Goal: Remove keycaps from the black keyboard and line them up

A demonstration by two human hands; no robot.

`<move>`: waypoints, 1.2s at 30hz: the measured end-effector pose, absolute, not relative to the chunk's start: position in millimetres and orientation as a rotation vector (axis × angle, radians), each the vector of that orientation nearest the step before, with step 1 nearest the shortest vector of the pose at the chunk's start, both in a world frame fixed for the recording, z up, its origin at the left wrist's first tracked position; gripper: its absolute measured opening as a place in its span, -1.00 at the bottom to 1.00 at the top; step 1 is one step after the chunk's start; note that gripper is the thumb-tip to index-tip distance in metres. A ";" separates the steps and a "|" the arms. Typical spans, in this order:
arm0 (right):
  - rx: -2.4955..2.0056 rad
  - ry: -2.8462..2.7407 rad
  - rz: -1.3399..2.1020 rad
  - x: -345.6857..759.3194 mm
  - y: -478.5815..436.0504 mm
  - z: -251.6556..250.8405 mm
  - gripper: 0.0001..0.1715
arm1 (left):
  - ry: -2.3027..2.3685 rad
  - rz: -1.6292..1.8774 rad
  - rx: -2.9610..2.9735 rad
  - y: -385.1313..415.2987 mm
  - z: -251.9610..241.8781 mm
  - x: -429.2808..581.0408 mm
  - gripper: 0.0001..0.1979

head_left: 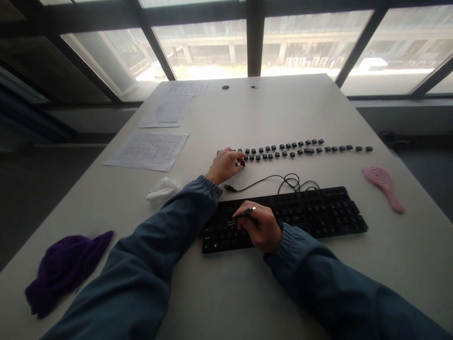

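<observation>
My left hand (223, 166) is at the near left end of the loose keycaps, its thumb and index finger curled around a small black keycap (242, 164). Two uneven rows of black keycaps (269, 156) run to the right from there. In my right hand (260, 227) is a slim black keycap puller (245, 213), with thin bright wires at its lower end over the keyboard's left part. The black keyboard (314, 212) lies beneath this hand, partly hidden by it and by my left sleeve.
The keyboard's cable (262, 180) coils behind it. A pink hairbrush (384, 186) lies at the right. Crumpled white tissue (163, 191), a purple cloth item (67, 269) and printed sheets (148, 150) lie on the left. Windows (201, 49) stand beyond the white table (283, 108).
</observation>
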State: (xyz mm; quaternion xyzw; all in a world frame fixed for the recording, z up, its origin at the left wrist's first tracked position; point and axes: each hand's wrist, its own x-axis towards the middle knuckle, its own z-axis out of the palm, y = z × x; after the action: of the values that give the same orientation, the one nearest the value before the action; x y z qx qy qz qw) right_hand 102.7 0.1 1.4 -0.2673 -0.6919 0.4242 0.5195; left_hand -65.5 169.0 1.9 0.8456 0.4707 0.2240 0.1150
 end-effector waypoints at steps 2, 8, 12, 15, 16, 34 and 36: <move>-0.635 -1.659 1.026 102.8 0.3 2.1 -0.81 | 1.367 0.643 2.479 171.2 0.8 -66.4 -0.66; -0.642 -1.659 1.028 103.4 0.7 2.0 -0.82 | 1.358 0.614 2.461 173.3 1.1 -70.5 -0.62; -0.663 -1.647 1.021 103.9 0.1 2.8 -0.82 | 1.322 0.656 2.431 166.8 16.3 -71.8 -0.69; -0.725 -1.605 1.022 103.6 -1.4 3.0 -0.83 | 1.264 0.696 2.399 151.0 40.2 -72.9 -0.82; -0.757 -1.567 1.029 103.5 -1.9 3.0 -0.83 | 1.250 0.705 2.390 143.2 48.5 -74.1 -0.83; -1.058 -1.633 0.890 124.4 0.1 1.4 -0.86 | 1.094 0.589 2.430 6.3 13.9 -106.8 -0.39; -1.042 -1.694 0.855 122.1 -0.2 2.3 -0.85 | 1.124 0.485 2.462 1.2 15.3 -103.6 -0.13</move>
State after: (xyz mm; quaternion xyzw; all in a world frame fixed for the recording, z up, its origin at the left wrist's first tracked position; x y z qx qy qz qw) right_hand 122.1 -0.2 2.3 -0.4251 -0.6911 0.3486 0.4691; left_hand -103.6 1.2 15.3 0.8783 0.4009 0.1731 0.1947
